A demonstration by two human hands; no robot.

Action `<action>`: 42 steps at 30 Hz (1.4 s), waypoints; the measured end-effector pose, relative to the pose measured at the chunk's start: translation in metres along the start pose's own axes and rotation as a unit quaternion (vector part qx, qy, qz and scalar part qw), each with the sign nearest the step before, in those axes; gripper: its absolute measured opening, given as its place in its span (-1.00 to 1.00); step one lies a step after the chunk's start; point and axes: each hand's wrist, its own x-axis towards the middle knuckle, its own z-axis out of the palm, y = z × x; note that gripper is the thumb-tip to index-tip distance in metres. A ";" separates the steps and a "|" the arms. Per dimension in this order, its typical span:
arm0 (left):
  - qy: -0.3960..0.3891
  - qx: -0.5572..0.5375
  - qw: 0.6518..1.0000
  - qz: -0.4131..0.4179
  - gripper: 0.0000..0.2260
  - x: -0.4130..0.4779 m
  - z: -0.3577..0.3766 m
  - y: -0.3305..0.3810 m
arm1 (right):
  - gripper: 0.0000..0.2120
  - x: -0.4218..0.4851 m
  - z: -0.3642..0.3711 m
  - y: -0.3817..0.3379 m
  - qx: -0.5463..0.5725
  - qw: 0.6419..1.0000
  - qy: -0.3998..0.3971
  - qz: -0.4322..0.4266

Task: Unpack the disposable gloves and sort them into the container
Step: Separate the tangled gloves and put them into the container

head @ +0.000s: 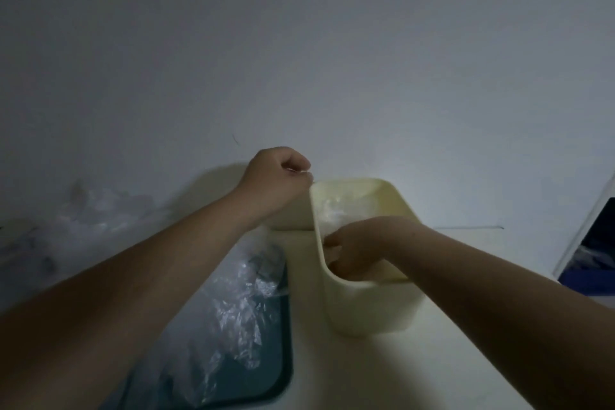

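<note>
Filling step. Left hand [279, 175] pinches a glove [302, 172] above the container [366, 306] rim; right hand [361, 248] sits inside, grip unclear. Next, likely: lower glove in.

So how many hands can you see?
2. The left hand is above the far rim of the cream container, pinching a bit of clear film. The right hand reaches down inside the container. No others show.
</note>
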 end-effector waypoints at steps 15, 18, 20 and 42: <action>-0.074 0.329 0.941 -0.039 -0.43 -0.121 -0.114 -0.100 | -0.65 -0.058 -0.046 -0.082 -0.004 0.946 0.318 -0.064; -0.111 0.314 0.939 -0.086 -0.28 -0.134 -0.110 -0.123 | -0.63 -0.043 -0.022 -0.125 0.087 0.940 0.296 -0.144; -0.099 0.269 0.954 -0.089 -0.33 -0.141 -0.110 -0.140 | -0.58 -0.023 0.003 -0.147 0.142 0.948 0.230 -0.169; 0.181 0.153 0.944 0.231 -0.79 -0.137 -0.141 -0.121 | -0.21 0.026 0.009 -0.161 0.579 0.755 0.241 -0.191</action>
